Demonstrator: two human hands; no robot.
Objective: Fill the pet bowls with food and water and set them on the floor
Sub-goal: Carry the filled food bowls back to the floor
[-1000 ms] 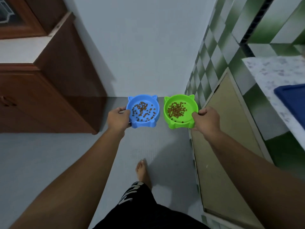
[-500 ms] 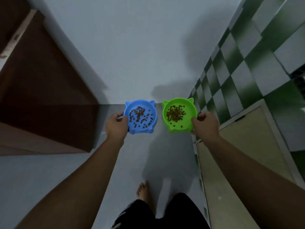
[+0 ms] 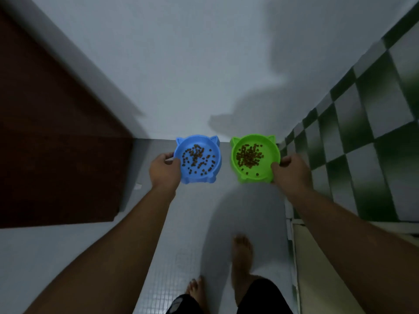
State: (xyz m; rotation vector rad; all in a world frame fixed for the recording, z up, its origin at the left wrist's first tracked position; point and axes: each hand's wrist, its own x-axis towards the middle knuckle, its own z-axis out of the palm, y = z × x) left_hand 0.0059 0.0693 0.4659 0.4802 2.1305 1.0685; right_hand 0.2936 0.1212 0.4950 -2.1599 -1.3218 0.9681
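My left hand (image 3: 164,171) grips the near-left rim of a blue cat-eared pet bowl (image 3: 204,141), fingers curled round the edge. My right hand (image 3: 291,172) clamps the near-right rim of its green twin (image 3: 254,139) the same way. I hold both bowls level at arm's length, side by side but apart, above the grey tiled floor (image 3: 181,257) and near the foot of the white wall (image 3: 181,64).

Brown kibble (image 3: 196,155) lies scattered across the blue bowl, and a tighter heap (image 3: 248,156) sits in the green one. I judge the food half of the job done. I see no water in either bowl, so that part looks unfinished or belongs to bowls out of view.

Neither bowl is on the floor yet, so setting them down remains. My bare feet (image 3: 242,248) stand below, a dark wooden cabinet (image 3: 56,155) to the left and green-and-white checked tiling (image 3: 362,143) to the right.
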